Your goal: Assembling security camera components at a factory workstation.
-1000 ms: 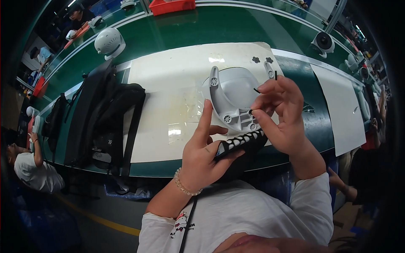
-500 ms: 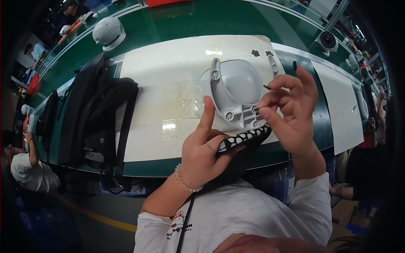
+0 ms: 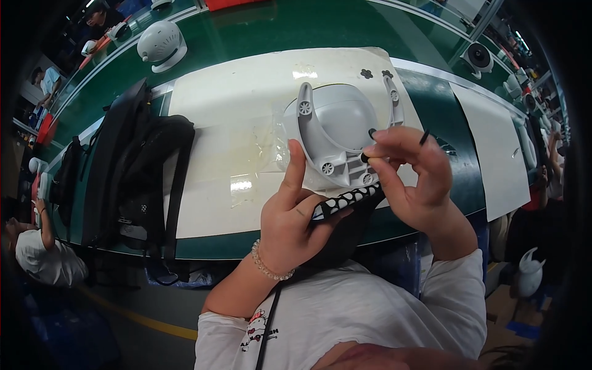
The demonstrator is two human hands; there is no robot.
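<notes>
**Both hands at a pale grey plastic housing on the white mat**

A pale grey, dome-shaped plastic housing (image 3: 336,132) with a curved bracket and round screw bosses lies on a white rectangular mat (image 3: 234,105), toward the mat's right half and close to its near edge. The mat covers the middle of a long green surface (image 3: 271,31).

The left hand (image 3: 290,225) is at the housing's near left side, thumb raised against the curved bracket, fingers curled below. Its grip is clenched on a black strap patterned with white spots (image 3: 345,200), which runs from the palm toward the right hand, along the housing's near rim.

The right hand (image 3: 410,179) hovers over the housing's near right corner. Its fingertips are pinched on a small dark piece (image 3: 365,158), too small to identify, right at the bracket's lower boss. A thin black stick-like item (image 3: 424,137) pokes out between its upper fingers.

A black backpack with straps (image 3: 132,166) lies on the mat's left edge and hangs over the near edge of the surface. A white dome-shaped unit (image 3: 161,44) stands near the far left edge of the surface. Two small dark flower-shaped parts (image 3: 367,73) lie at the mat's far right corner. A second white mat (image 3: 493,154) lies to the right.
</notes>
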